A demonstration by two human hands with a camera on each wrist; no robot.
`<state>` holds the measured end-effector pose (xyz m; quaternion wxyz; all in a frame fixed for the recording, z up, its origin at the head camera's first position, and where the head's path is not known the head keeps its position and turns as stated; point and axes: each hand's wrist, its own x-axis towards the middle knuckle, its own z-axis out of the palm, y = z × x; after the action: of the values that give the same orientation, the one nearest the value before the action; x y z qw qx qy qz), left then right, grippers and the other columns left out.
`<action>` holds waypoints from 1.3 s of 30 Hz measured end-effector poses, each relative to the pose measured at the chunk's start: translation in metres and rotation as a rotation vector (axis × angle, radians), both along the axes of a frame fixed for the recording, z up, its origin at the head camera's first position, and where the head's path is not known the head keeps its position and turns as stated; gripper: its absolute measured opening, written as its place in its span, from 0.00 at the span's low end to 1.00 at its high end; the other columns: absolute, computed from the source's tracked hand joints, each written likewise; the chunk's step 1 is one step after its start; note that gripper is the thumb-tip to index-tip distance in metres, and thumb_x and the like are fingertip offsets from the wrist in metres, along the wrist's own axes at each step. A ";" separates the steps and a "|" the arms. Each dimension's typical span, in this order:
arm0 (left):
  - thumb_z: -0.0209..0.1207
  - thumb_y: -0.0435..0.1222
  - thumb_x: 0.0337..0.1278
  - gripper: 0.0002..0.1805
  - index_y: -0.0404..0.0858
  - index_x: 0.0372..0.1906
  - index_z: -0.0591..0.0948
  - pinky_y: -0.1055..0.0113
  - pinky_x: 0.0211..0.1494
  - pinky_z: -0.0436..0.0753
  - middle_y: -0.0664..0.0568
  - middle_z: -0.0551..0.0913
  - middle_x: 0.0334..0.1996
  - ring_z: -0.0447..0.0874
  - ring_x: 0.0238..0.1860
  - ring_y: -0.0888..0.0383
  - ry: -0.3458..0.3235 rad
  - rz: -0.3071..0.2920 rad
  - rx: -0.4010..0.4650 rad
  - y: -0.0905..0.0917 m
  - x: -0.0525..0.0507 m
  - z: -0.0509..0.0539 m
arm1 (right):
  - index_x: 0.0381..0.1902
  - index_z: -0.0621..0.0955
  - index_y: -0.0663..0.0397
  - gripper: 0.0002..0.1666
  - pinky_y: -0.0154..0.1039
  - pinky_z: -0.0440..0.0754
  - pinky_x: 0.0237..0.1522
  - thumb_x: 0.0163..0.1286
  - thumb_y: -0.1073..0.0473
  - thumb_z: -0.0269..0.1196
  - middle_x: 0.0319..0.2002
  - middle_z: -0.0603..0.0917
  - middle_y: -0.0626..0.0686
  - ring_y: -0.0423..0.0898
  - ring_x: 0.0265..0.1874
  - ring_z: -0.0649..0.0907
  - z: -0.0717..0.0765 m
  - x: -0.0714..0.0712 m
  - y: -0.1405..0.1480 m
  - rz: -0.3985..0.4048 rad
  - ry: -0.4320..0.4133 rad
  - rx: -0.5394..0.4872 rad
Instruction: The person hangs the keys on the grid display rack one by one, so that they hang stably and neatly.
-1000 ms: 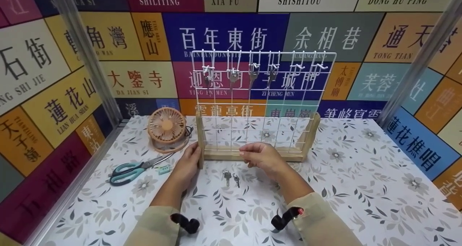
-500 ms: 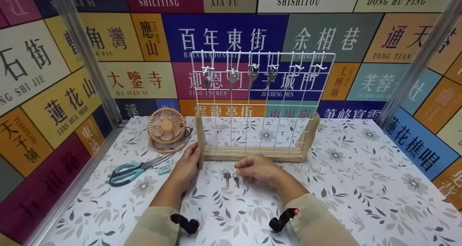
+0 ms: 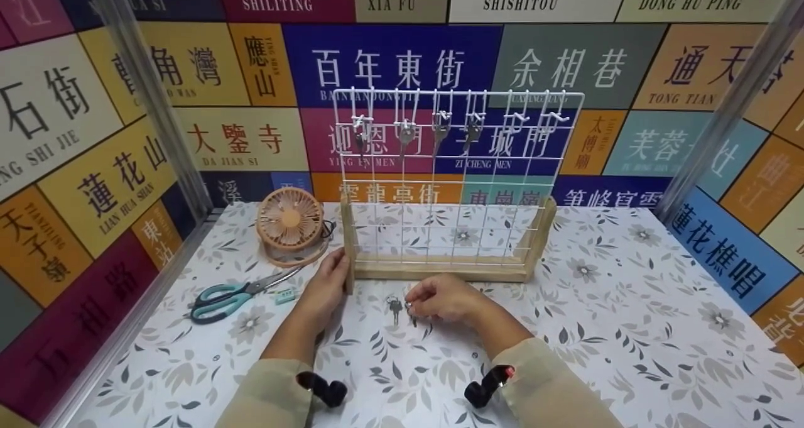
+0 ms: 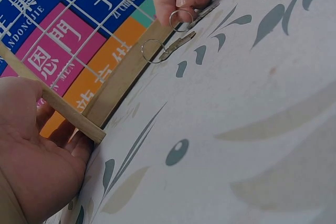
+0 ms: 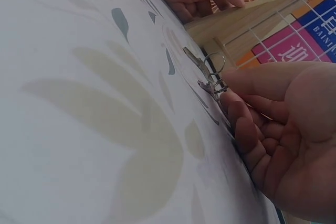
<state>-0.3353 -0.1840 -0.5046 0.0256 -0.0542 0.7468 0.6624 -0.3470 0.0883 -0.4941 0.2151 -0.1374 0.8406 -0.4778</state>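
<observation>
In the head view, left of lower centre, my left hand (image 3: pixel 326 290) grips the rack's wooden upright (image 4: pixel 73 114). Below centre, one key (image 3: pixel 396 310) lies on the tabletop (image 3: pixel 603 378); beside it my right hand (image 3: pixel 445 299) pinches another key's ring (image 4: pixel 181 31). I'd expect light, stiff, slippery metal, held best by that ring.

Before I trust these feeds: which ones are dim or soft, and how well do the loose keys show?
Head: bright, but the loose keys look tiny, one partly covered by the right hand. Left wrist: dimmer, yet the free key has a clear outline. Right wrist: dim too, the tablecloth print soft-edged.
</observation>
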 end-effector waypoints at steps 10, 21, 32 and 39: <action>0.46 0.57 0.85 0.31 0.54 0.84 0.63 0.44 0.88 0.60 0.50 0.68 0.82 0.62 0.84 0.44 -0.011 0.014 -0.005 0.000 -0.001 -0.001 | 0.45 0.91 0.49 0.09 0.33 0.79 0.35 0.66 0.60 0.76 0.39 0.89 0.48 0.41 0.34 0.83 0.000 0.002 -0.002 -0.032 0.041 0.030; 0.47 0.58 0.84 0.32 0.55 0.83 0.64 0.45 0.88 0.59 0.51 0.68 0.82 0.62 0.84 0.44 -0.005 0.026 -0.017 0.000 0.000 -0.001 | 0.42 0.92 0.49 0.06 0.33 0.79 0.34 0.67 0.59 0.76 0.36 0.89 0.48 0.41 0.32 0.82 -0.002 0.002 -0.005 -0.047 0.077 0.061; 0.47 0.57 0.85 0.32 0.54 0.84 0.63 0.46 0.88 0.59 0.50 0.68 0.82 0.61 0.84 0.45 -0.004 0.010 -0.006 -0.001 0.001 0.001 | 0.39 0.93 0.49 0.03 0.32 0.80 0.31 0.70 0.58 0.74 0.31 0.89 0.46 0.40 0.29 0.82 0.000 0.001 -0.007 -0.049 0.107 0.062; 0.48 0.57 0.85 0.32 0.54 0.84 0.63 0.48 0.89 0.59 0.51 0.68 0.82 0.60 0.85 0.48 -0.013 0.015 0.003 0.000 0.000 0.000 | 0.45 0.92 0.54 0.08 0.36 0.83 0.36 0.72 0.57 0.73 0.32 0.89 0.49 0.43 0.31 0.84 0.016 -0.001 0.005 -0.096 0.005 -0.080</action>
<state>-0.3354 -0.1840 -0.5043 0.0253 -0.0641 0.7452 0.6632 -0.3478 0.0931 -0.4783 0.1843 -0.1063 0.8268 -0.5207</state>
